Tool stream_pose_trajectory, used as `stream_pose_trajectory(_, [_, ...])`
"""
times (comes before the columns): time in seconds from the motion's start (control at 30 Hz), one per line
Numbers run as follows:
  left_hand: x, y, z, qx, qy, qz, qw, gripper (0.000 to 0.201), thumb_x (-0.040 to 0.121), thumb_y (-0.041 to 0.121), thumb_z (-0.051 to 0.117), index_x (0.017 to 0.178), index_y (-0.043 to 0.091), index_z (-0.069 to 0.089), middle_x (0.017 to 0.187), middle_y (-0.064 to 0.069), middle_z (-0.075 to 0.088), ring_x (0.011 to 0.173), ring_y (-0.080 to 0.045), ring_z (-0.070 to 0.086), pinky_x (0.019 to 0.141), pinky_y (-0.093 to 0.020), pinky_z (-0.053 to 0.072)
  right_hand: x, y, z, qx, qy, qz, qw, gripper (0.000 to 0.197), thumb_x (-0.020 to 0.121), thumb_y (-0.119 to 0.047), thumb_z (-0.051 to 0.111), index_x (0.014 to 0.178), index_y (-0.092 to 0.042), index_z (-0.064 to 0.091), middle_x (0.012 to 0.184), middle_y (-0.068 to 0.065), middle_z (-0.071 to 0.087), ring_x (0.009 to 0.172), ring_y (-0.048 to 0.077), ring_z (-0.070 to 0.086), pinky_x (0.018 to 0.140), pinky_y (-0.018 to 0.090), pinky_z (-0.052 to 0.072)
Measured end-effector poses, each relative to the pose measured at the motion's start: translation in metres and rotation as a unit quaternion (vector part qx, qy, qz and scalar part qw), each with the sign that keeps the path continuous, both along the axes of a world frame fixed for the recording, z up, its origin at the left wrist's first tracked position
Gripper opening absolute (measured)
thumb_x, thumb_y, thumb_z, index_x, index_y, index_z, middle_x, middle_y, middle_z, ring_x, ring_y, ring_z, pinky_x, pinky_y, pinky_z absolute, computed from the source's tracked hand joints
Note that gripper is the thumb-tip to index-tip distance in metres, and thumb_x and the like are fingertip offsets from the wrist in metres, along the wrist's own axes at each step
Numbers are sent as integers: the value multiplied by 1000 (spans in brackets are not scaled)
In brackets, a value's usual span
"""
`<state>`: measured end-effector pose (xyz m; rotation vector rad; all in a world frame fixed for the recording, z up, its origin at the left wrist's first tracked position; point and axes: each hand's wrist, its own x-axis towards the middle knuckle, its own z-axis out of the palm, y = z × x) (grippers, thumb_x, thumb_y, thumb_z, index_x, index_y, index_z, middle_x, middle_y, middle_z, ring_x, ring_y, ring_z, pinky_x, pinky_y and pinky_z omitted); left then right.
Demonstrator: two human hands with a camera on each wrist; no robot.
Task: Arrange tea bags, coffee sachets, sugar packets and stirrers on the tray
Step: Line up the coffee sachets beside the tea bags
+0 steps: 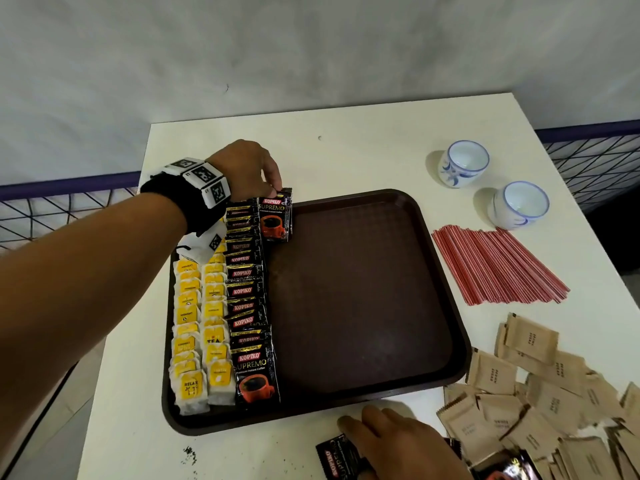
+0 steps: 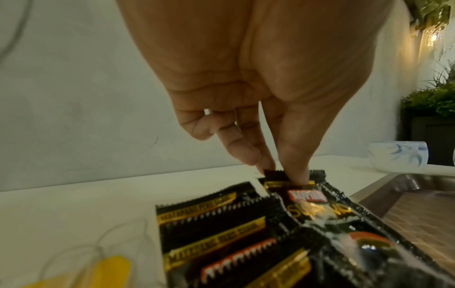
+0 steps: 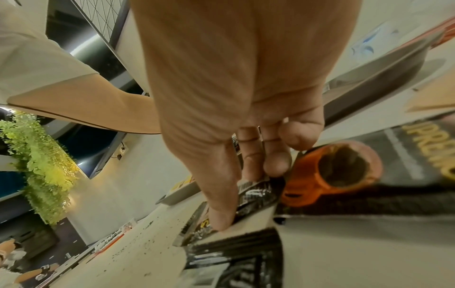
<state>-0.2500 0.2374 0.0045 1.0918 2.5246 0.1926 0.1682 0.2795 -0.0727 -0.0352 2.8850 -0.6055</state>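
- Head view: tea bags (image 1: 201,327) fill tray (image 1: 460,355) left, coffee row beside.
- Left hand (image 1: 247,169) pinches sachet (image 1: 275,216) top seam at tray's far edge; light, slick foil, so grip seams.
- Right hand (image 1: 398,441) pinches desk sachet (image 1: 337,457).

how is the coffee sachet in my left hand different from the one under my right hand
The left hand pinches its sachet by the top edge at the tray's far end, beside the coffee row. The right hand grips its sachet on the table, off the tray. Both are black Kopiko Supremo sachets.
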Motion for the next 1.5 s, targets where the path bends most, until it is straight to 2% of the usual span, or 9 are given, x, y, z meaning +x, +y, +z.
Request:
stream_pose_trajectory(0.53, [-7, -4, 0, 12, -22, 9, 1000, 10, 81, 19, 75, 89, 24, 77, 67, 17, 59, 65, -1, 54, 59, -18, 38, 0, -2, 1, -16, -3, -21, 1000, 18, 59, -38, 60, 76, -34, 54, 119, -13, 55, 71, -3, 60, 42, 10, 42])
stream_pose_trajectory(0.87, [-9, 0, 1, 20, -52, 0, 998, 15, 79, 17, 79, 94, 20, 77, 64, 17, 58, 61, -2, 53, 58, -21, 37, -7, 9, 5, -37, -27, -15, 999, 58, 40, -46, 77, 81, -34, 37, 84, -21, 61, 58, -3, 56, 37, 11, 39])
stream_pose_trajectory(1.13, [-10, -2, 3, 7, -63, -10, 998, 17, 80, 18, 78, 95, 23, 74, 52, 36, 55, 61, 0, 53, 58, -21, 36, -13, 12, 21, -80, -45, -71, 993, 24, 58, -50, 58, 79, -40, 50, 75, -24, 56, 57, -6, 56, 41, 7, 39])
stream_pose_trajectory(1.2, [-10, -3, 2, 6, -66, -5, 998, 16, 80, 19, 79, 94, 24, 74, 51, 35, 56, 60, -2, 53, 58, -22, 36, 2, 24, 2, -100, -138, -61, 984, 25, 67, -55, 57, 89, -44, 54, 79, -26, 57, 70, -4, 61, 42, 5, 40])
stream_pose_trajectory(1.27, [-11, -5, 0, 15, -70, 13, 997, 15, 78, 21, 80, 91, 27, 74, 50, 20, 59, 59, -6, 54, 58, -22, 38, 59, 36, -94, -114, -174, 17, 978, 57, 63, -79, 61, 114, -54, 54, 90, -40, 55, 108, 20, 63, 55, 3, 46])
stream_pose_trajectory(1.33, [-13, -7, -1, 20, -74, 24, 997, 16, 77, 24, 82, 88, 30, 73, 57, 12, 60, 59, -12, 55, 59, -23, 40, 74, 43, -121, -235, -138, 25, 962, 80, 53, -91, 59, 126, -59, 50, 105, -48, 50, 130, 34, 49, 87, 33, 55])
stream_pose_trajectory(1.37, [-13, -8, -1, 20, -75, 25, 997, 16, 76, 25, 82, 87, 32, 73, 62, 8, 61, 61, -14, 56, 59, -23, 40, 63, 46, -86, -272, -167, 1, 948, 75, 56, -87, 65, 124, -58, 52, 108, -48, 49, 131, 22, 49, 96, 37, 51])
stream_pose_trajectory(1.43, [-12, -10, 2, 21, -68, 22, 997, 19, 76, 28, 82, 91, 31, 72, 73, 11, 59, 68, -15, 58, 62, -24, 40, 4, 35, 14, -272, -147, -67, 949, 36, 76, -57, 67, 111, -51, 61, 105, -42, 55, 114, -7, 54, 94, 10, 42])
stream_pose_trajectory(1.5, [-12, -11, 6, 30, -44, 13, 999, 23, 76, 34, 82, 96, 31, 72, 89, 12, 58, 80, -14, 58, 73, -28, 41, -24, 37, 49, -314, -79, -178, 929, 14, 80, -38, 66, 92, -46, 67, 96, -29, 65, 94, -8, 63, 82, 7, 44])
